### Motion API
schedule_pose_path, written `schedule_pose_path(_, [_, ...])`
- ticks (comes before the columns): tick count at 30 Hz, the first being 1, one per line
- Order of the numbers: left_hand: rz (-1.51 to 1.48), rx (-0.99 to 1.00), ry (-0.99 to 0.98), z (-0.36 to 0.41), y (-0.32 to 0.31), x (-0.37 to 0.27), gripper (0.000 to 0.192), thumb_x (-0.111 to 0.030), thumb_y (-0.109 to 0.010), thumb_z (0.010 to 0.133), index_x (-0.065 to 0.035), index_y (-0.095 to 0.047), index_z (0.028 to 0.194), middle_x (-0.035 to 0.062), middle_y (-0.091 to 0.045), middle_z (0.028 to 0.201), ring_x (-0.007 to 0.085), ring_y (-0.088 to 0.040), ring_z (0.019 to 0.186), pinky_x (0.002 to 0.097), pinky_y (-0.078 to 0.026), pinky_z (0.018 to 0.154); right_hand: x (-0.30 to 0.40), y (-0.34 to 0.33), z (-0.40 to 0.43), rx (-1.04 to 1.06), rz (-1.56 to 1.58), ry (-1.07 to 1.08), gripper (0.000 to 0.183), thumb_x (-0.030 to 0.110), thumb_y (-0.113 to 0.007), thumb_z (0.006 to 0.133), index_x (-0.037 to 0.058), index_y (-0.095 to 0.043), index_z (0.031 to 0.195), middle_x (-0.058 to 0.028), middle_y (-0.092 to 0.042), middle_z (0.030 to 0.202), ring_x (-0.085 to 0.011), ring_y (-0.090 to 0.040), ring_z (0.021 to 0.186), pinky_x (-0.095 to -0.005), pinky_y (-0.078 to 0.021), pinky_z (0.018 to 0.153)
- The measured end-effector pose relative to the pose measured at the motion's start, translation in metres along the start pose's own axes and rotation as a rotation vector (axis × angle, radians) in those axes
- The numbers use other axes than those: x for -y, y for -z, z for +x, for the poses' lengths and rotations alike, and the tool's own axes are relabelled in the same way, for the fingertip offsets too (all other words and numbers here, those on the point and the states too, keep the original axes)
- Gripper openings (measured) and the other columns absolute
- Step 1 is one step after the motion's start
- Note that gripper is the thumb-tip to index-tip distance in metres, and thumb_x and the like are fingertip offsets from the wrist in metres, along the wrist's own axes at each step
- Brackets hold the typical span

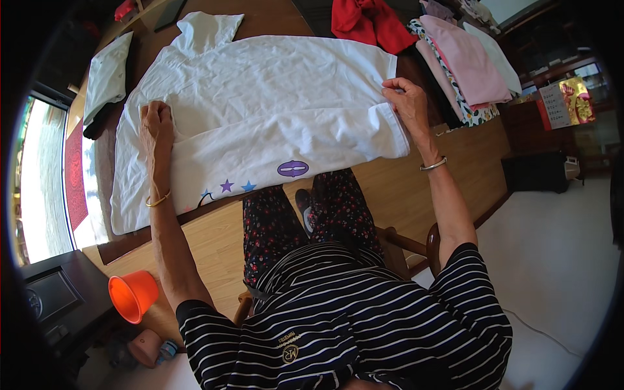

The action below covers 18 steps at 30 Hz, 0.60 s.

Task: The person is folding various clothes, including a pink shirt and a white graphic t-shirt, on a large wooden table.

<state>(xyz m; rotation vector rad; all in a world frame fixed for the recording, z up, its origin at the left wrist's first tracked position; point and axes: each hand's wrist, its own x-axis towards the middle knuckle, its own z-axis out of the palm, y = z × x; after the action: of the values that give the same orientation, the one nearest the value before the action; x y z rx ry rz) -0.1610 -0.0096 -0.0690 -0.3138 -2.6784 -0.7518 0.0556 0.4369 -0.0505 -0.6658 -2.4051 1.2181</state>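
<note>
A white T-shirt [273, 73] is spread over a dark wooden table [273, 19]. Its near part is folded over, and that flap shows printed stars and a purple oval. One sleeve [207, 31] sticks out at the far left. My left hand [158, 122] rests on the left part of the shirt, its curled fingers gripping the cloth, which bunches beside them. At the shirt's right edge, just above the folded flap, my right hand [409, 100] pinches the fabric between thumb and fingers. The fingertips of my left hand are partly hidden.
Folded clothes [463, 58] are stacked at the far right, beside a red garment [368, 24]. Another folded white garment [107, 78] lies at the table's left. An orange bucket [134, 295] stands on the floor at lower left. Wooden chair arms [397, 239] flank my body.
</note>
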Motion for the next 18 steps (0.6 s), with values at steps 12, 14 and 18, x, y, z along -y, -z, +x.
schedule_pose_path(12, [-0.016, -0.012, 0.005, 0.006, 0.000, 0.002, 0.018, -0.019, -0.056, 0.086, -0.0066, -0.064, 0.096, 0.0126, -0.060, 0.098, 0.0294, -0.058, 0.091, 0.0373, -0.045, 0.081, -0.004, -0.011, -0.002, -0.082, 0.091, 0.020, 0.017, 0.011, -0.069, 0.074, 0.0039, -0.070, 0.089, -0.0031, -0.065, 0.073, -0.0077, -0.055, 0.054, -0.0227, -0.0431, 0.049])
schedule_pose_path(14, [-0.017, -0.009, 0.013, 0.007, 0.001, 0.002, 0.018, -0.019, -0.056, 0.086, -0.0065, -0.064, 0.096, 0.0125, -0.060, 0.098, 0.0294, -0.058, 0.091, 0.0372, -0.044, 0.081, -0.002, -0.011, -0.004, -0.084, 0.093, 0.028, 0.016, 0.009, -0.069, 0.074, 0.0028, -0.070, 0.089, -0.0027, -0.065, 0.072, -0.0070, -0.054, 0.054, -0.0221, -0.0424, 0.049])
schedule_pose_path(18, [-0.004, -0.011, 0.020, 0.007, -0.002, -0.001, 0.018, -0.019, -0.057, 0.086, -0.0065, -0.064, 0.097, 0.0127, -0.060, 0.098, 0.0295, -0.058, 0.092, 0.0371, -0.044, 0.081, -0.005, -0.004, -0.002, -0.018, 0.339, -0.061, 0.012, 0.005, -0.068, 0.075, -0.0005, -0.068, 0.086, -0.0011, -0.062, 0.069, -0.0054, -0.050, 0.052, -0.0201, -0.0381, 0.049])
